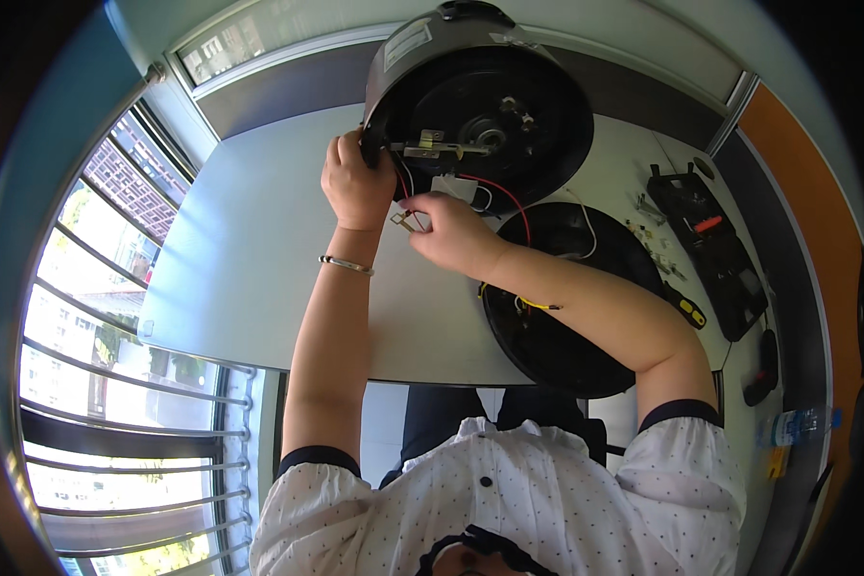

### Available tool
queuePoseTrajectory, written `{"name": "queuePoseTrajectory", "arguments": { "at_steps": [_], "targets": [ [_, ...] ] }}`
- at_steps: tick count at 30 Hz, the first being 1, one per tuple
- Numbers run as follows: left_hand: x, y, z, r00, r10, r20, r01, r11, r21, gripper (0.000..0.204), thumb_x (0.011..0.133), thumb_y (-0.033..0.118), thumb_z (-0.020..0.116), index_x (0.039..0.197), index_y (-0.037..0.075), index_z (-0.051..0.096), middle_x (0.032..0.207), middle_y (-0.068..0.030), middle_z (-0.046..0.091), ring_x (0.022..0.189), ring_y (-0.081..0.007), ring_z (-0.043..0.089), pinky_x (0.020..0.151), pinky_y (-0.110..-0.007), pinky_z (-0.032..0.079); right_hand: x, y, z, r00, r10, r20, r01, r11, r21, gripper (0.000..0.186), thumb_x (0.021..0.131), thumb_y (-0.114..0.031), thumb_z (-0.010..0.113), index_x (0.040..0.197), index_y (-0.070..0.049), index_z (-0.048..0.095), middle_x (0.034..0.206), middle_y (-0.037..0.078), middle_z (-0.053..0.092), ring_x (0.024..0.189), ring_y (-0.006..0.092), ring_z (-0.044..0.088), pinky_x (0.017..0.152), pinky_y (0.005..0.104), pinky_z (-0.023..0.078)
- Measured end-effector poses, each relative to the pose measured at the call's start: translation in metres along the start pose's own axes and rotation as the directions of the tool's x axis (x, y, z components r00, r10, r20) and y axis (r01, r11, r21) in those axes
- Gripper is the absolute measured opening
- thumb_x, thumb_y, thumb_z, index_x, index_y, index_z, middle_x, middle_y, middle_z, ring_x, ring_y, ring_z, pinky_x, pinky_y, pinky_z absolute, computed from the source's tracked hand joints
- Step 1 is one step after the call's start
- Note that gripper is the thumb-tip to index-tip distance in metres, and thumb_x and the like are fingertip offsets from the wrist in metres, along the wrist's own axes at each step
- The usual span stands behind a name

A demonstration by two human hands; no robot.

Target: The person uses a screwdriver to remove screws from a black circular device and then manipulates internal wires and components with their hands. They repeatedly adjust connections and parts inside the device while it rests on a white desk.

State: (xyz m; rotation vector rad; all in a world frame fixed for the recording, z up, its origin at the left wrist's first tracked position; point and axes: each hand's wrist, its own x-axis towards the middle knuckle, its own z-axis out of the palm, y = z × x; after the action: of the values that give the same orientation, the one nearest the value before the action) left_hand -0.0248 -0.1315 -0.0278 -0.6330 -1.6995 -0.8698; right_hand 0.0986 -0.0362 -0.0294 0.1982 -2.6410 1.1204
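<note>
An appliance with a round metal housing, apparently a rice cooker (pixel 557 115), lies on its side at the table's far edge, its dark underside facing me. My left hand (pixel 357 187) is closed on the left side of its rim. A thin metal bracket (pixel 430 147) spans the inside. Just below the rim, my right hand (pixel 459 235) pinches a small brass-coloured wire-like frame (pixel 402 220), close to thin wires. A red wire (pixel 520 204) runs from the underside past my right forearm to the black round base cover (pixel 586 346), which is partly hidden under that forearm.
On the right lie a black tool case (pixel 706 226), loose small metal parts (pixel 655 245) and a yellow-and-black screwdriver (pixel 685 305). A black object (pixel 761 370) and a plastic bottle (pixel 797 426) are nearer me. A barred window (pixel 115 384) flanks the white table (pixel 250 250).
</note>
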Motion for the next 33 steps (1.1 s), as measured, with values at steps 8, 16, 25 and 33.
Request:
{"name": "queuePoseTrajectory", "arguments": {
  "at_steps": [8, 16, 25, 33],
  "targets": [
    [-0.001, 0.000, 0.001, 1.000, -0.016, 0.023, 0.016, 1.000, 0.002, 0.028, 0.067, 0.007, 0.065, 0.093, 0.006, 0.055, 0.083, -0.0092, 0.057, 0.067, -0.0294, 0.058, 0.057, -0.037, 0.049, -0.013, -0.004, -0.010, 1.000, -0.015, 0.015, 0.016, 0.998, -0.064, 0.037, 0.075, -0.004, 0.055, 0.112, 0.001, 0.058, 0.122, 0.018, 0.054, 0.081, 0.0241, 0.064, 0.077, 0.0294, 0.050],
    [-0.002, 0.002, -0.001, 0.996, -0.076, 0.051, 0.077, 0.997, -0.018, 0.025, 0.067, 0.011, 0.065, 0.090, 0.007, 0.054, 0.082, -0.0095, 0.058, 0.074, -0.0321, 0.058, 0.063, -0.041, 0.048, -0.046, -0.025, -0.064, 0.974, -0.225, 0.031, 0.216, 0.961, 0.175, 0.019, 0.078, -0.001, 0.057, 0.095, 0.000, 0.066, 0.086, 0.010, 0.067, 0.071, 0.0138, 0.063, 0.062, 0.0244, 0.050],
    [-0.004, 0.002, 0.000, 0.995, -0.084, 0.059, 0.084, 0.996, -0.006, 0.026, 0.068, 0.011, 0.065, 0.090, 0.006, 0.054, 0.084, -0.0111, 0.059, 0.074, -0.0331, 0.058, 0.063, -0.042, 0.048, -0.119, -0.009, -0.146, 0.943, -0.178, -0.282, 0.226, 0.962, 0.150, 0.016, 0.081, 0.005, 0.054, 0.092, 0.002, 0.066, 0.087, 0.011, 0.067, 0.080, 0.0157, 0.064, 0.074, 0.0246, 0.050],
    [-0.008, 0.001, -0.002, 0.997, -0.072, 0.033, 0.070, 0.996, 0.060, 0.024, 0.069, 0.009, 0.061, 0.091, 0.004, 0.053, 0.084, -0.0119, 0.057, 0.073, -0.0329, 0.057, 0.061, -0.041, 0.048, -0.171, 0.031, -0.176, 0.724, -0.026, -0.689, 0.140, 0.984, 0.110, 0.017, 0.085, 0.002, 0.054, 0.098, 0.002, 0.064, 0.087, 0.010, 0.067, 0.080, 0.0147, 0.064, 0.075, 0.0241, 0.050]
  ]
}}
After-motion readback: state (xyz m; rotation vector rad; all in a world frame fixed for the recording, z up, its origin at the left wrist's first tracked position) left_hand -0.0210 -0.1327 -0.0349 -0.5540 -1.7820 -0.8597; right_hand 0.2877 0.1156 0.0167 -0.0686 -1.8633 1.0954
